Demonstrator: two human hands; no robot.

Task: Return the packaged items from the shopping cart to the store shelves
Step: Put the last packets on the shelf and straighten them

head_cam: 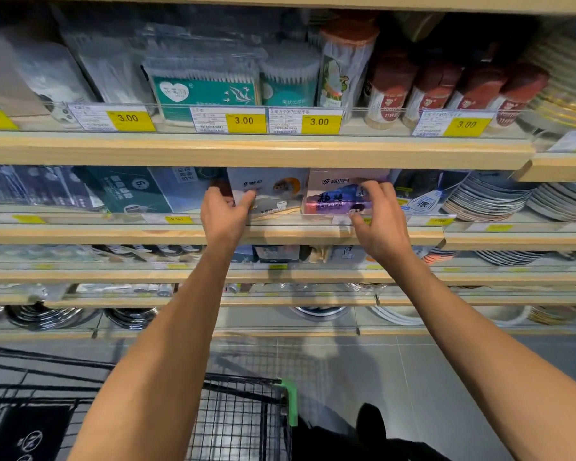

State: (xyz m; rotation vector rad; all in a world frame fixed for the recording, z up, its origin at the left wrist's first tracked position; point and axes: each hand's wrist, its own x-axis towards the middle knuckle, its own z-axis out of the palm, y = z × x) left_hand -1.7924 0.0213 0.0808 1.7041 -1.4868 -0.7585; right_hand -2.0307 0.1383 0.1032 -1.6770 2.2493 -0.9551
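Head view: both arms reach forward to the second shelf (180, 235) from the top. The left hand (225, 216) has its fingers curled round the left edge of a grey-white packet (273, 191), thumb on its front face. The right hand (381, 221) pinches the pink-purple packet (333, 194) just beside it, fingers over the top right corner and thumb at the lower front edge. The 2 packets stand side by side, touching or nearly so, behind the clear price rail (313, 221) at the shelf lip. Whether their bases sit fully on the board is hidden by the rail and the hands.

Left of them stand dark green boxes (127, 191); to the right are stacked plates (486, 197). The shelf above carries cotton swab packs (207, 84) and 4 yellow 3.00 price tags (243, 121). Near the bottom, the wire shopping cart (243, 417) with its green corner piece shows a dark item at its left.

Risks, as a judgement: if the hands let go before the packets are pushed far enough back, either could tip forward over the rail and fall toward the cart. A push too hard to the right may shove the purple packet against the neighbouring stock beside the plates. Motion blur hides finer detail.
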